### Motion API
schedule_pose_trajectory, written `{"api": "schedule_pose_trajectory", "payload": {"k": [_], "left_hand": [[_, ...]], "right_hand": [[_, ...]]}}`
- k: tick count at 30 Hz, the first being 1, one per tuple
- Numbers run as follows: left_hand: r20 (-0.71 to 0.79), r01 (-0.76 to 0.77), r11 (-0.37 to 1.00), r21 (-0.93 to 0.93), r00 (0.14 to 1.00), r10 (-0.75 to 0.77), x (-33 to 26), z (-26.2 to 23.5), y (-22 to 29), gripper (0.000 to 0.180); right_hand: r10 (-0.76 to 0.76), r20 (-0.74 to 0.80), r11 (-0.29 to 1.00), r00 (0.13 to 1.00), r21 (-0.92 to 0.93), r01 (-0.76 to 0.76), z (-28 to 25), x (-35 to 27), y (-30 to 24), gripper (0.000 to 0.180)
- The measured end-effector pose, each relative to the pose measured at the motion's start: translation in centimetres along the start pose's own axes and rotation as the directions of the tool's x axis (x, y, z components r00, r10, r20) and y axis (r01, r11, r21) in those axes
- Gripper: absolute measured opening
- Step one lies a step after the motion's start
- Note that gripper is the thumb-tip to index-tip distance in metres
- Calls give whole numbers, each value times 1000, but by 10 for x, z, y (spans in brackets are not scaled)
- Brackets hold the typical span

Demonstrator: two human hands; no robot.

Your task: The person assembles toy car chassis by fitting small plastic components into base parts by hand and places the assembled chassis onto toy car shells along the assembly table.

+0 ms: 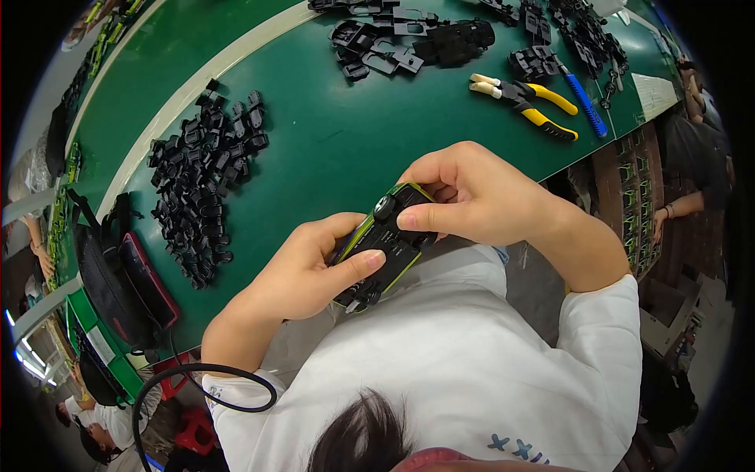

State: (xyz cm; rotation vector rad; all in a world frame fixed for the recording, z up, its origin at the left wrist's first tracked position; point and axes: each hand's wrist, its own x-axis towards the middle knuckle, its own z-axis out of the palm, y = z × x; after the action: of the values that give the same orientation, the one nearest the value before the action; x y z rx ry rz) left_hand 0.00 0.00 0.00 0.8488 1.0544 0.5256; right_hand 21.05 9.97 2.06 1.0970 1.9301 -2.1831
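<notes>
A toy car (387, 250) with a black underside and a green edge is held belly up between my two hands, just off the table's near edge. My left hand (309, 263) grips its lower left side, thumb pressed on the black base. At the upper end my right hand (464, 193) holds it, with the thumb beside a wheel (384, 206). The car's top faces away and is hidden. Left of my hands, a heap of small black plastic parts (206, 177) covers part of the green table (314, 149).
Pliers with yellow-black handles (531, 106) and a blue-handled tool (586, 102) lie at the right. Black chassis parts (393, 43) are piled at the back. A black bag (110, 271) and a phone-like red-edged item (149, 279) sit at the left edge. Other people work nearby.
</notes>
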Motion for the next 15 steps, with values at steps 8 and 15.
{"api": "schedule_pose_trajectory", "payload": {"k": [8, 15], "left_hand": [[76, -27, 987, -161, 996, 40, 0, -5, 5, 30], [-190, -238, 862, -448, 967, 168, 5, -18, 9, 36]], "right_hand": [[-26, 9, 981, 1000, 192, 24, -1, 4, -16, 24], [-665, -336, 738, 667, -162, 655, 4, 6, 10, 75]]}}
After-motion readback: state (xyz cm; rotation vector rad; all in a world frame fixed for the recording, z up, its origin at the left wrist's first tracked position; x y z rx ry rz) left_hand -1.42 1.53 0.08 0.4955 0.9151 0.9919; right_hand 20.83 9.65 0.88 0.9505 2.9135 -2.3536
